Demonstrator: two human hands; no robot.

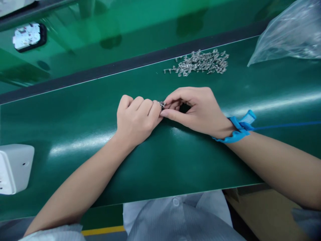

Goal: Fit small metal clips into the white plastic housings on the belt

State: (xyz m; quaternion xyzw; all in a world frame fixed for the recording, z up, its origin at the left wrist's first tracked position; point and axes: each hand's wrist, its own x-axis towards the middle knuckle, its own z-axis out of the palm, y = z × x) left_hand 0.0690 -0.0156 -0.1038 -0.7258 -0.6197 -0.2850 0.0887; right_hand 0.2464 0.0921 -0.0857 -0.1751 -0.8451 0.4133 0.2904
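My left hand (139, 117) is closed in a fist over the green table, back of the hand up. Small metal springs (162, 104) poke out at its thumb side. My right hand (194, 108) meets it there, thumb and fingertips pinched at those springs. The fingers hide how many pieces are held and their full shape. Behind the hands lies a loose pile of small metal springs (203, 62). A blue wrist strap (234, 132) with a blue cord sits around my right wrist.
A clear plastic bag (291, 36) lies at the back right. At the left edge stands a white plastic housing (18, 167). Beyond the dark strip (105, 72), a white part in a black frame (28, 36) rests on a green surface. The table's front edge is close to my body.
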